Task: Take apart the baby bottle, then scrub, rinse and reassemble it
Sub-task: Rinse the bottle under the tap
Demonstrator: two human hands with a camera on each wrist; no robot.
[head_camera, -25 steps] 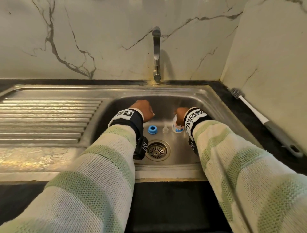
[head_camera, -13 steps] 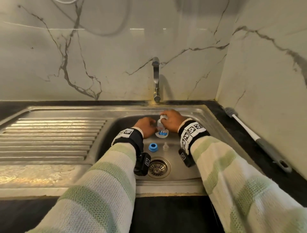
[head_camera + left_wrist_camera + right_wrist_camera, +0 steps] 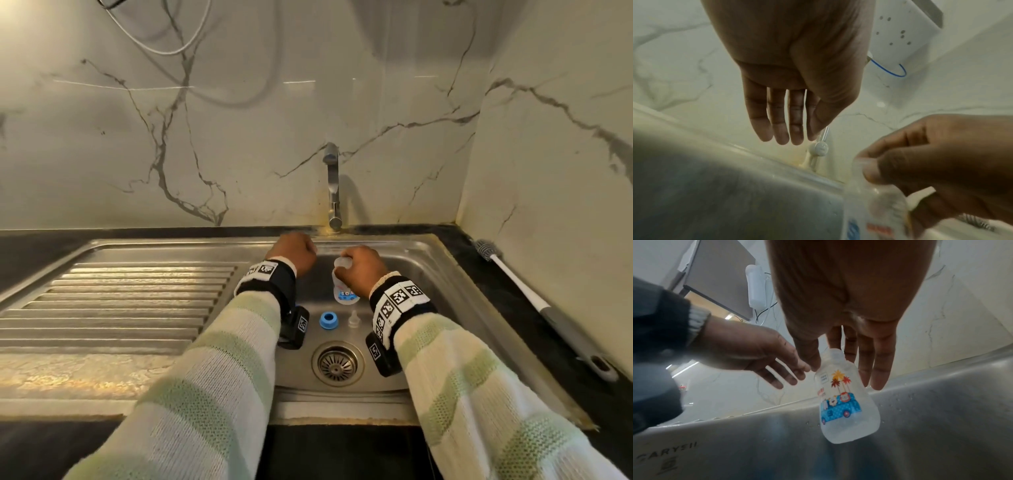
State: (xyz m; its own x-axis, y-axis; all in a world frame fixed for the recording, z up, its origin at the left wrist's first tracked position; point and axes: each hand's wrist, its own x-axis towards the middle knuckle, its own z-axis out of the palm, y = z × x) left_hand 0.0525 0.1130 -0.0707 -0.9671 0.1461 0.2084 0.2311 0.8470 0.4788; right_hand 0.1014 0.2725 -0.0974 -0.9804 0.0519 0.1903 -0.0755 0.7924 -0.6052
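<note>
The right hand pinches the baby bottle by its neck, body hanging below the grip over the sink, while the released left hand reaches just below the tap.

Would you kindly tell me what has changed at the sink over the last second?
The right hand lifted the bottle body off the basin floor and holds it by the neck under the tap. The left hand, at the bottle half a second ago, has moved away, open, toward the tap. The blue ring, the teat and the brush stayed put.
</note>
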